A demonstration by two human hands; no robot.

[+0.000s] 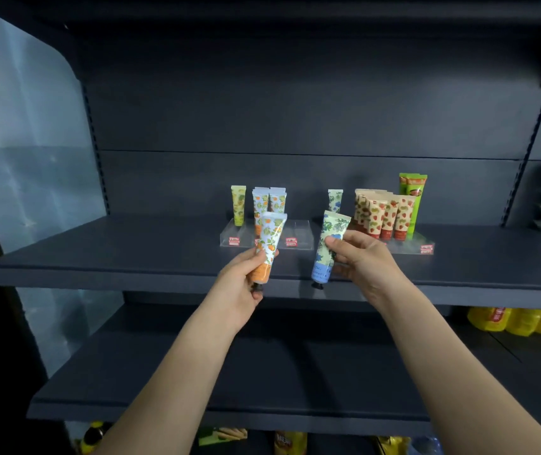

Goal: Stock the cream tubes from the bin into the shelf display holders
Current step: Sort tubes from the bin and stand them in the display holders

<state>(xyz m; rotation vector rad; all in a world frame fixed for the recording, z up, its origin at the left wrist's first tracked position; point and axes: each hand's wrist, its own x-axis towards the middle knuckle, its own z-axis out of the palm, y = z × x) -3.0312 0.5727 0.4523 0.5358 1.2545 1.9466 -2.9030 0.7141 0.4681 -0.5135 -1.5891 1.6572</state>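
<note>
**Smooth tubes, clear plastic, matt shelf**

The orange-print tube (269,244) gripped in my left hand (241,280) looks like smooth plastic with a soft sheen, and its cap is black. The blue-print tube (329,244) pinched in my right hand (361,257) has the same satiny printed skin. Just beyond both hands, the display holders (298,239) are clear, glossy plastic with bright edges. Behind my right hand, the strawberry-print tubes (384,215) look smooth with a duller, paper-toned print, and the green tube (412,198) beside them shines more. The shelf (131,251) under both hands is dark and matt, seemingly painted metal. Far left of my left hand, a side panel (26,159) is cloudy, translucent plastic. Below my right forearm, yellow packs (522,320) look glossy.
</note>
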